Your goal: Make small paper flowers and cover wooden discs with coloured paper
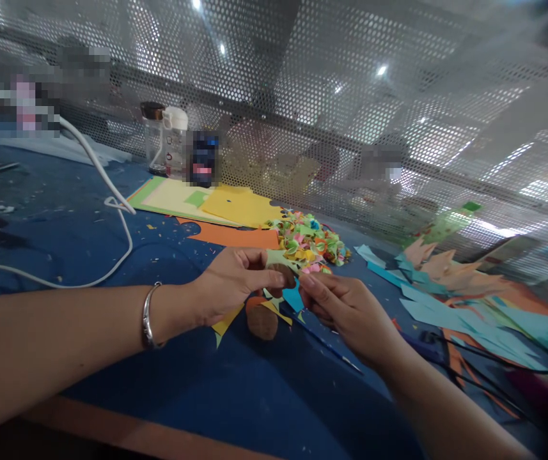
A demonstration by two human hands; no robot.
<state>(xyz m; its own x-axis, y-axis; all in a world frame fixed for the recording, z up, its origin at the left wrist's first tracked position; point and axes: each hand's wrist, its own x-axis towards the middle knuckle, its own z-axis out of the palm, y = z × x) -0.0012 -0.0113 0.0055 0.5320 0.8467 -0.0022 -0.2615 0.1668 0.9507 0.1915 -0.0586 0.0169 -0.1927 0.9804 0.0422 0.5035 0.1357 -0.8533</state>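
"Pale green paper (278,258): where is it?"

"Held up above the blue table (197,399), stretched between a person's two bare hands."

"What lies nearest?"

"A brownish-orange table edge (134,436) runs along the bottom. Above it both forearms reach forward, a silver bracelet (147,314) on the left wrist."

"How do the hands grip?"

"The left hand (228,281) pinches the paper between thumb and fingers. The right hand (350,305) has its fingertips closed on the paper's other end, though they hide exactly how much. A brown rounded piece shows just under the paper; whether the left hand holds it too cannot be told."

"And below them?"

"On the table sits another brown rounded object (263,322), touched by orange and yellow scraps. A thin blue stick (336,351) slants beside it."

"Farther out?"

"To the right, light blue paper strips (465,326) and peach paper cut into points (446,265). Straight ahead, an orange sheet (235,236) beside a heap of tiny multicoloured pieces (324,239), then a yellow sheet (235,206)."

"At the back?"

"Two bottles (176,150), side by side before a perforated metal screen (274,76)."
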